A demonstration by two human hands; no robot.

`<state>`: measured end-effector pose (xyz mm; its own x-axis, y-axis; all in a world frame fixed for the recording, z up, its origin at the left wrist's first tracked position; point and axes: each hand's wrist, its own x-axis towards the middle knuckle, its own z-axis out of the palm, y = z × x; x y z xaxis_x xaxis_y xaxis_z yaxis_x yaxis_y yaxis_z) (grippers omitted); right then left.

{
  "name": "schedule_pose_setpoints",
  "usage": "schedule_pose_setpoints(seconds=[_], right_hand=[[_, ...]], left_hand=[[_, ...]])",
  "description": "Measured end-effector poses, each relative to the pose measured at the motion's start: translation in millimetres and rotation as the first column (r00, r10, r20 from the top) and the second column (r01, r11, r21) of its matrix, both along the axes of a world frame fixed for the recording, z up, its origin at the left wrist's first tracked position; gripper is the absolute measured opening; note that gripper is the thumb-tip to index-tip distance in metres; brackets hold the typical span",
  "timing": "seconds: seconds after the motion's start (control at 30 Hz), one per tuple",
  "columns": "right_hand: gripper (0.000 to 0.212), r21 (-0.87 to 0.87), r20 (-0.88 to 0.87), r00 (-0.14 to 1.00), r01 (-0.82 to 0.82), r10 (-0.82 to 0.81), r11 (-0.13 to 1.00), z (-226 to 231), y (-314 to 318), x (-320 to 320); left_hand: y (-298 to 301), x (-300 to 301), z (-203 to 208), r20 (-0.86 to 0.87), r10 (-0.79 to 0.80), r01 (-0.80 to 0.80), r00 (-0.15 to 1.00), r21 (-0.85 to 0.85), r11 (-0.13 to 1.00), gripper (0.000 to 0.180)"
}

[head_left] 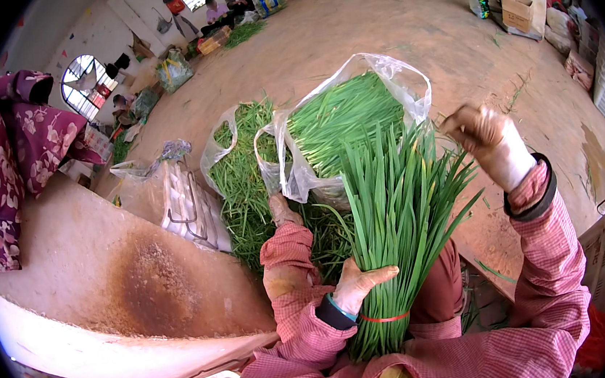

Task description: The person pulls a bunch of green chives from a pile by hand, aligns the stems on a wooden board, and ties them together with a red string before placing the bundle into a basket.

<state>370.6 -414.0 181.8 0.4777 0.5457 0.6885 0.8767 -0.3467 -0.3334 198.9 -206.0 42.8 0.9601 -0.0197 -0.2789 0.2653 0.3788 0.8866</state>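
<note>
A thick bunch of long green garlic chives stands upright in front of me, leaf tips fanning toward the far right. My left hand grips its lower part, thumb across the stalks. Just below that thumb, a red band circles the stems. Raised beside the tips on the right is my right hand, apart from the bunch, fingers curled together and slightly blurred. Whatever they may pinch is hidden. Behind the bunch, a clear plastic bag lies open around more chives.
Loose green trimmings are heaped left of the bag. A pale curved ledge with a dark stain borders my left, near a wrapped white bundle. Purple floral clothing hangs far left. A cardboard box stands far right; people sit at the back.
</note>
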Motion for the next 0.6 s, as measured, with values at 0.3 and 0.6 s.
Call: schedule_pose_setpoints(seconds=[0.3,0.6], right_hand=[[0.011,-0.406,0.206,0.976,0.150,-0.070,0.902,-42,16,-13],[0.040,-0.494,0.122,0.992,0.096,-0.041,0.864,0,43,-20]], left_hand=[[4,-5,-3,0.019,0.020,-0.020,1.000,-0.009,1.000,0.038],[15,-6,-5,-0.024,0.041,-0.043,0.999,-0.071,0.997,0.036]])
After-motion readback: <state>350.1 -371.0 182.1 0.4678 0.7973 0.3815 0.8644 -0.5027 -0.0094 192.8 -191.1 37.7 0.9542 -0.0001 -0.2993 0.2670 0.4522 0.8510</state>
